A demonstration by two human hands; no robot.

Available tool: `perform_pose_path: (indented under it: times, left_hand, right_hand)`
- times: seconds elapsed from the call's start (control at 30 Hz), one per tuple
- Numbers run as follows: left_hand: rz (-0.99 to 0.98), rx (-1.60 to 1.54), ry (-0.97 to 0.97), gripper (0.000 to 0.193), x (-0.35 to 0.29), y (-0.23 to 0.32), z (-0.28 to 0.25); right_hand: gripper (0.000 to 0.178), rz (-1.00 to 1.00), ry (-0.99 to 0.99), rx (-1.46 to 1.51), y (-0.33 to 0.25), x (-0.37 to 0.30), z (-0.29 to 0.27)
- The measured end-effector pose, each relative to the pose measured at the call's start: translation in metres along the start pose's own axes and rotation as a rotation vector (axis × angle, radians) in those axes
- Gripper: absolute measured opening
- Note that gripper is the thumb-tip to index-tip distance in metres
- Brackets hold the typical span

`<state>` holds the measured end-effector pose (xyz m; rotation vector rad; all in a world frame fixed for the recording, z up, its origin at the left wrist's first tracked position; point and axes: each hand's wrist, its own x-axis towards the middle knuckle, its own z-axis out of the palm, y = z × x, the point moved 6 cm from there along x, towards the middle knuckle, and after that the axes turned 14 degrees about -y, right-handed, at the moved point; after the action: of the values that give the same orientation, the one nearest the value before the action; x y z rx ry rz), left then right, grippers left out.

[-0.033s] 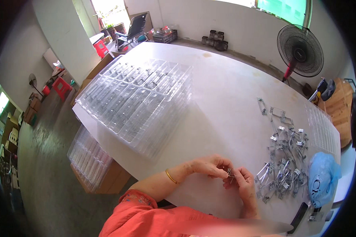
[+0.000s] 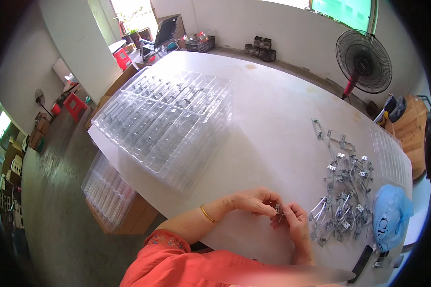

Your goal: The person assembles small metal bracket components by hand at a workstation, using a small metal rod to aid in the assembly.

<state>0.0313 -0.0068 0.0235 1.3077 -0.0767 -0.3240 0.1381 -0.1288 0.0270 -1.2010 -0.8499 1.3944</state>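
Note:
My left hand [image 2: 257, 200] and my right hand [image 2: 298, 223] meet over the near part of the white table [image 2: 268, 143]. Both are closed on a small metal bracket [image 2: 277, 208], held between thumbs and fingers; much of it is hidden by them. Right of my right hand lies a loose heap of similar wire-and-plate metal brackets [image 2: 345, 210]. A few more brackets [image 2: 337, 136] are spread out beyond the heap. To the left stands a stack of clear plastic trays [image 2: 160, 129], whose long compartments hold metal parts in the top tray.
A blue plastic bag [image 2: 390, 215] sits at the right edge, near a clear tray [image 2: 388, 153] and a black bar-shaped object [image 2: 360, 264]. Low on the left, more clear trays [image 2: 109, 193] rest on a cardboard box [image 2: 136, 217]. A standing fan [image 2: 363, 62] is beyond the table.

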Motion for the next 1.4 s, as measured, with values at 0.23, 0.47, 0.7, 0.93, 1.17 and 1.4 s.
perform_pose_path:
  times: [0.23, 0.47, 0.7, 0.93, 1.17, 1.4]
  left_hand:
    - [-0.003, 0.078, 0.009, 0.038, 0.004, -0.005, 0.001]
    - [0.001, 0.091, 0.002, 0.043, 0.007, -0.013, 0.01]
    - [0.12, -0.212, 0.114, 0.033, -0.003, 0.008, -0.008]
    - [0.335, -0.445, 0.191, 0.034, -0.003, 0.013, -0.021]
    - [0.288, -0.345, 0.15, 0.041, -0.003, 0.009, -0.012]
    - [0.251, -0.253, 0.122, 0.05, 0.004, 0.014, -0.01]
  right_hand:
    - [0.02, 0.0, 0.017, -0.035, -0.003, 0.0, -0.002]
    - [0.017, -0.046, 0.141, -0.213, 0.005, -0.007, -0.013]
    - [0.014, -0.259, 0.397, -0.014, -0.021, -0.011, -0.024]
    - [0.009, -0.416, 0.25, 0.018, -0.024, -0.009, -0.011]
    - [0.011, -0.445, 0.23, 0.007, -0.019, -0.014, -0.004]
    - [0.013, -0.533, 0.233, -0.189, -0.021, -0.01, -0.002]
